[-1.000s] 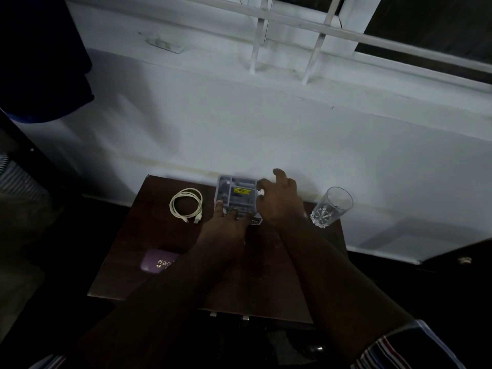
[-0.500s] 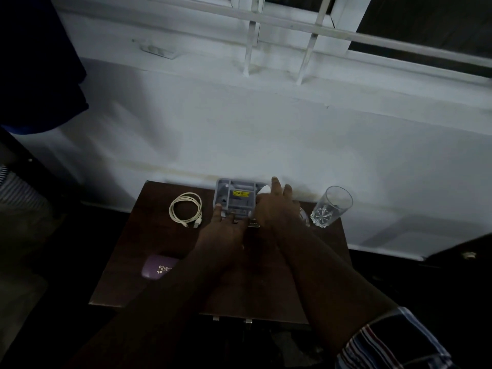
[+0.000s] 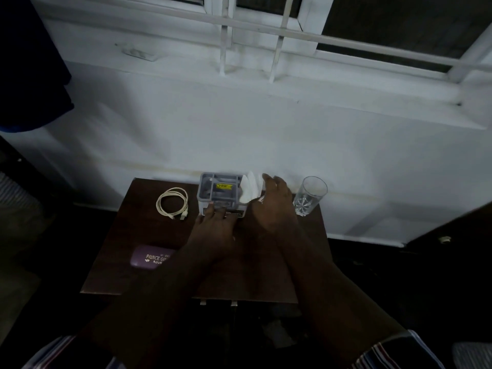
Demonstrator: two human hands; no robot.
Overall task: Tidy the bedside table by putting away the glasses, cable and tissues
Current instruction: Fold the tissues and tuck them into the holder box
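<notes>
Hands: left hand [image 3: 215, 225] rests fingertips on grey organiser [image 3: 219, 191], gripping nothing; right hand [image 3: 271, 206] pinches white tissues [image 3: 249, 189] at its right edge | Cable [image 3: 173, 202] coiled left; purple case [image 3: 150, 258] near bench [image 3: 127, 235] front | Risk: right wrist, just beside glass [image 3: 308, 195], could topple it; tissues may tear.

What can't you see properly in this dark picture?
- Head view: the purple case is half covered by the left arm, so its gold lettering is cut short.
- The grey organizer box has its front label hidden by the left hand.
- How much white tissue there is: the right hand covers part.
- The yellow sticker's writing is too small to read.
</notes>
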